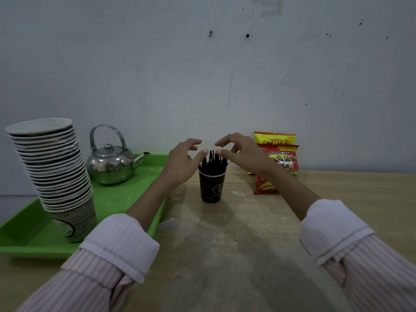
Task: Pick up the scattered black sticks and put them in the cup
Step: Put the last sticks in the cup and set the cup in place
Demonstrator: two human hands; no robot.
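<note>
Green tray (27, 233) at far left carries stacked paper cups (54, 167) and a steel kettle (110, 163). Beside it, the left hand (182, 163) hovers open, fingers spread. Black sticks (212, 162) stand bunched in a dark cup (211, 188) mid-counter (236, 244). The right hand (243, 154) curls open, empty, before red snack bags (279, 163).

Black sticks (212, 159) in a black cup (211, 188) with pale print. Bright green tray (27, 228). Shiny silver kettle (110, 162). Red and yellow snack packets (278, 158). Pale wood-grain counter (225, 244). White sleeves (117, 246) with thin pink stripes. Grey-white wall (202, 75), dark-speckled.
</note>
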